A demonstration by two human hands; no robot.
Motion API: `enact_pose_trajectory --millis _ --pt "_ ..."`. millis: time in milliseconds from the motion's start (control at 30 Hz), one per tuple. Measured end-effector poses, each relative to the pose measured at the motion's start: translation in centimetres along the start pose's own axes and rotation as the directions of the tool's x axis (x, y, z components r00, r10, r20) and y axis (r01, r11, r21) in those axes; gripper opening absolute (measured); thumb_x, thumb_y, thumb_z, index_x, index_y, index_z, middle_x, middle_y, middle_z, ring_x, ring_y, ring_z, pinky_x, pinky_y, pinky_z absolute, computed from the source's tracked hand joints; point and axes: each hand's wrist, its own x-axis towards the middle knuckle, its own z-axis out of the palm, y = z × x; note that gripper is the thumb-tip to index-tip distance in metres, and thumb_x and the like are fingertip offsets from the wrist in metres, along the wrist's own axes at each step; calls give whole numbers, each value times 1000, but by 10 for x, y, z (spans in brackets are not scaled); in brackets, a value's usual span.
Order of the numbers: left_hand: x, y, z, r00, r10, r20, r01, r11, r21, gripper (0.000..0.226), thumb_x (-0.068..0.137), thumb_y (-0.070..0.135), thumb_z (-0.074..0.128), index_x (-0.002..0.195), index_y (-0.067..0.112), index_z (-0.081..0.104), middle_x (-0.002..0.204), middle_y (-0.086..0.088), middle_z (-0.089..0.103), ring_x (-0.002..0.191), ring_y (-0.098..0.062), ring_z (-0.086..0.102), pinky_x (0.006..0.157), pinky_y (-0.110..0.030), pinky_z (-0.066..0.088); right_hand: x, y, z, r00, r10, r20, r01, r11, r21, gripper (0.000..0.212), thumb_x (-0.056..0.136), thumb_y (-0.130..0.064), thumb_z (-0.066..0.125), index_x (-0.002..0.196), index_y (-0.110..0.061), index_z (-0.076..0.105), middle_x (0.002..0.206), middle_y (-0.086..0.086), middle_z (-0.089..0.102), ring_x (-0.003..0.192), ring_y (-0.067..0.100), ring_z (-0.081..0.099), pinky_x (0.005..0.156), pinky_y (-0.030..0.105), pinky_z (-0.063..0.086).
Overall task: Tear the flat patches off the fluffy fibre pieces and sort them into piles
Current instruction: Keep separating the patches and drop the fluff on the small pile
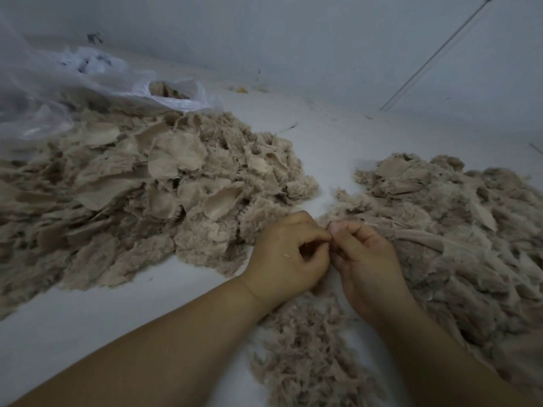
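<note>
My left hand (286, 254) and my right hand (364, 257) meet fingertip to fingertip at the centre, both pinching a small beige fibre piece (331, 244) that is mostly hidden between the fingers. A big heap of fluffy beige fibre pieces with flat woven patches (176, 160) showing spreads over the left. A second heap (458, 230) lies on the right, against my right hand. A smaller pile of fluffy scraps (308, 353) sits below my hands, between my forearms.
The heaps lie on a white surface (123, 315). A crumpled clear plastic bag (73, 83) holding more fibre lies at the back left. A pale wall (293, 39) rises behind, with a thin rod (435, 54) leaning at the right.
</note>
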Motion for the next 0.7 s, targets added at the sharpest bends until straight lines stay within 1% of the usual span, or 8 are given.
enact_pose_trajectory --millis 67,167,233,367,433,533,600,700 --pt "0 2 -2 1000 5 11 -5 998 -59 14 79 4 65 83 11 77 76 2 68 69 -5 61 63 -20 49 1 0 0 999 16 -28 -17 1000 -6 5 87 -6 64 87 -3 59 75 13 66 73 25 66 67 30 61" --pt "-2 5 -2 997 -66 41 71 987 -141 10 82 6 65 82 9 75 70 3 67 62 -2 58 60 -16 45 1 0 1 999 19 -41 -19 1000 -4 16 91 4 59 81 -8 60 72 13 65 68 24 66 62 29 60" --pt "-2 7 -2 975 -221 33 223 946 -234 3 85 14 68 86 16 66 61 2 62 53 -4 54 53 -19 43 1 0 2 1000 2 -12 -2 1000 -7 28 91 5 59 72 -13 67 71 12 67 68 22 68 63 28 59" --pt "6 4 -2 860 -510 4 502 846 -179 29 81 32 78 90 19 54 62 -6 61 53 -8 53 50 -23 43 0 0 0 997 -37 72 41 997 -68 37 92 5 58 70 -20 73 72 12 69 69 22 69 66 27 58" --pt "10 4 -2 852 -522 35 520 838 -167 18 85 25 74 84 11 63 65 -7 62 53 -6 52 52 -26 45 -1 0 0 996 -30 83 37 996 -79 34 92 4 59 71 -18 74 75 14 70 73 23 71 67 28 58" --pt "12 1 -5 803 -589 98 591 761 -268 29 96 16 60 73 -2 62 60 -14 57 45 -15 48 45 -28 42 2 1 -1 1000 7 14 -6 999 -45 30 91 7 58 75 -14 72 80 12 72 76 22 71 65 29 59" --pt "12 0 -8 760 -636 138 639 688 -345 34 100 16 53 69 1 54 54 -9 53 37 -17 44 39 -22 36 3 1 -1 999 22 -26 -23 999 -36 26 91 8 56 76 -11 67 81 13 71 78 24 70 67 32 60" --pt "12 0 -9 760 -626 175 638 666 -386 33 101 19 51 70 8 52 51 -4 51 35 -18 43 38 -18 34 3 0 2 1000 15 -15 -15 999 -45 33 92 6 55 68 -14 64 83 18 63 80 28 63 71 34 59"
